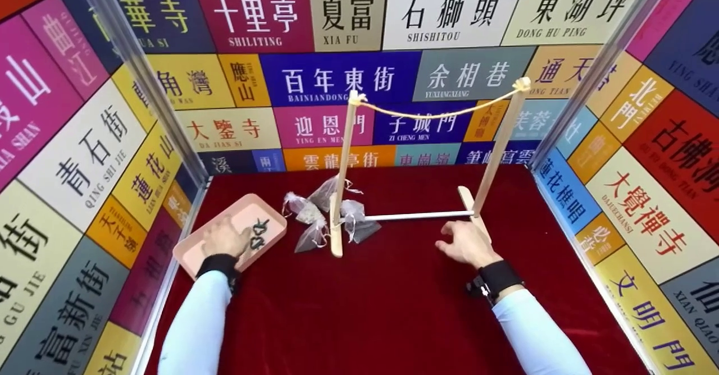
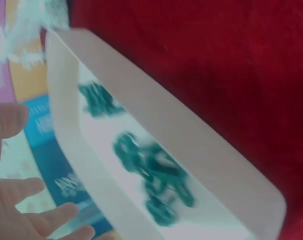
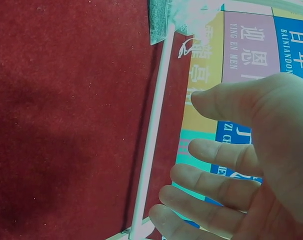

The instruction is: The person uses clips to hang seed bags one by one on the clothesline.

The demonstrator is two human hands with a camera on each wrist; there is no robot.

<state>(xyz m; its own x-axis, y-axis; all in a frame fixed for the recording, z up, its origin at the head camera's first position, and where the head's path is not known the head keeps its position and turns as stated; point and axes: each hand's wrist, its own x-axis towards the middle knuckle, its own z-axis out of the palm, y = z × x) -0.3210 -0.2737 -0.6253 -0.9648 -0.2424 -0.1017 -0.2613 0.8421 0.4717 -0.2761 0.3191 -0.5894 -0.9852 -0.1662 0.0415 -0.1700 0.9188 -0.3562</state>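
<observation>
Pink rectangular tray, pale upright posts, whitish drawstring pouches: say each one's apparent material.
Pink rectangular tray: probably smooth plastic, uniformly coloured with rounded corners. Pale upright posts: likely bare wood, tan and unpainted. Whitish drawstring pouches: apparently sheer, slightly shiny gauze, being see-through.

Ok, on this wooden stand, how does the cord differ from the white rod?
The cord sags in a curve; the rod is straight. The cord is yellowish, the rod white. The cord joins the tops of the wooden posts, while the rod runs low down. Both run crosswise between the posts.
</observation>
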